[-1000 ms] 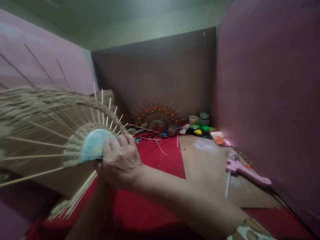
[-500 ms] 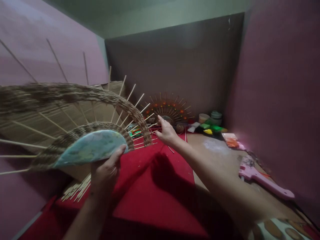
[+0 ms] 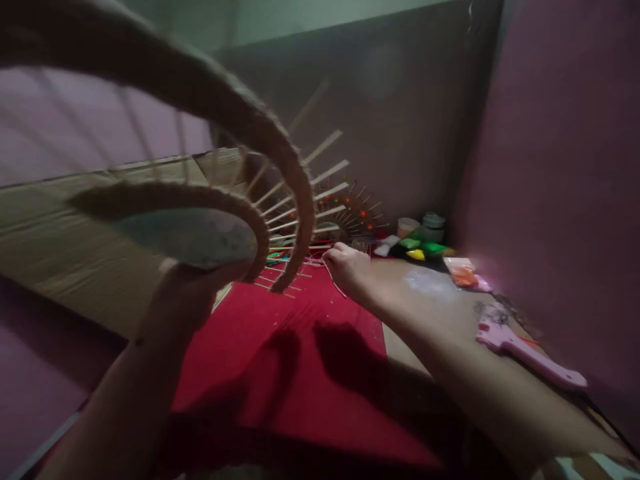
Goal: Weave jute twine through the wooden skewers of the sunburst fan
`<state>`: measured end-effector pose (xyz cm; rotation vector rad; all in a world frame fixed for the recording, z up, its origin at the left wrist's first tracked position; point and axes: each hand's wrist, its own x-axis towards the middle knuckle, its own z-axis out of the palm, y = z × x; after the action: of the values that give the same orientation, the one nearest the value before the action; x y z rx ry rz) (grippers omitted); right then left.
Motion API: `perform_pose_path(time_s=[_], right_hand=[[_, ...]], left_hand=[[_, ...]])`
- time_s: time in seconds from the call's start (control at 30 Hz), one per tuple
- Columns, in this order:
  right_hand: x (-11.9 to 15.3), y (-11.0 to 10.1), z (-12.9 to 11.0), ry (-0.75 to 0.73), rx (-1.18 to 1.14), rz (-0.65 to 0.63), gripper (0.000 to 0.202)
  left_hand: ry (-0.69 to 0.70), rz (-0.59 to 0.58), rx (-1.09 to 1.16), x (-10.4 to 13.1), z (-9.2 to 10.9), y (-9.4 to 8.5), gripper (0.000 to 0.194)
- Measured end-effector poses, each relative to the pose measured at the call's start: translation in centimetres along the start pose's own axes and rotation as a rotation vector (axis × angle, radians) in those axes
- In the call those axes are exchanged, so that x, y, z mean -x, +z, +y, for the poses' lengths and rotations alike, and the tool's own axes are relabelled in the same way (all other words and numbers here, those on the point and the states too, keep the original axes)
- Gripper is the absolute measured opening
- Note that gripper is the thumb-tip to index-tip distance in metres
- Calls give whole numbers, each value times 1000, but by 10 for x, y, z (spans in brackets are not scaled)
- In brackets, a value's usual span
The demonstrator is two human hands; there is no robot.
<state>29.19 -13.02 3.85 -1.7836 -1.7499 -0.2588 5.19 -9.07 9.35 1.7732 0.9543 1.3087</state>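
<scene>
A large woven fan, with thin sticks radiating through two curved bands, is raised and tilted at the left. Its half-round pale blue centre is in shade. My left hand grips the fan by the lower edge of that centre. Near the tips of the fan's right-hand sticks, my right hand is closed, fingers pinched at a thin reddish strand over the red cloth. Whether the fingertips hold the strand or a stick end is too small to tell.
Behind stands a decorated fan with orange flowers. At right lie a pink glue gun, an orange packet, green and yellow packets, and jars. Cardboard leans at the left.
The woven fan has risen and tilted, showing its bands more edge-on. My left hand has turned beneath it. My right hand has moved slightly right and closed its fingers.
</scene>
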Motion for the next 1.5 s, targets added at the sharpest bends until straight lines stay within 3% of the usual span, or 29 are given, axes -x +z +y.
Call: perform_pose_path(time_s=[0.07,0.2,0.3,0.4,0.6,0.73,1.03,1.3,1.5], right_hand=[[5,-12,0,-61,16,-11,28],[15,-35,1,-157,-90,-14,21],[22,-49,6,-227,-164,-43,17],[30,-58,11,-283,-193,-73,17],[43,-65,25,-232,-195,-182,16],[46,-66,40,-210,-272,-232,14],[30,-81,69,-176,-447,-284,18],[13,-74,95,-75,-415,-161,22],[-17,-74,100,-99,-252,-35,19]], left_hand=[[53,31,67,-10,14,6,26],[91,-223,52,-37,34,14,33],[48,-326,113,-62,39,20,39],[-99,-472,129,-84,28,24,42],[-432,-757,113,-99,-27,21,62],[-490,-762,102,-91,-49,17,66],[-670,-703,-99,-90,-65,0,68],[-755,-828,-132,-88,-86,-16,58],[-816,-885,-133,-97,-97,-26,59]])
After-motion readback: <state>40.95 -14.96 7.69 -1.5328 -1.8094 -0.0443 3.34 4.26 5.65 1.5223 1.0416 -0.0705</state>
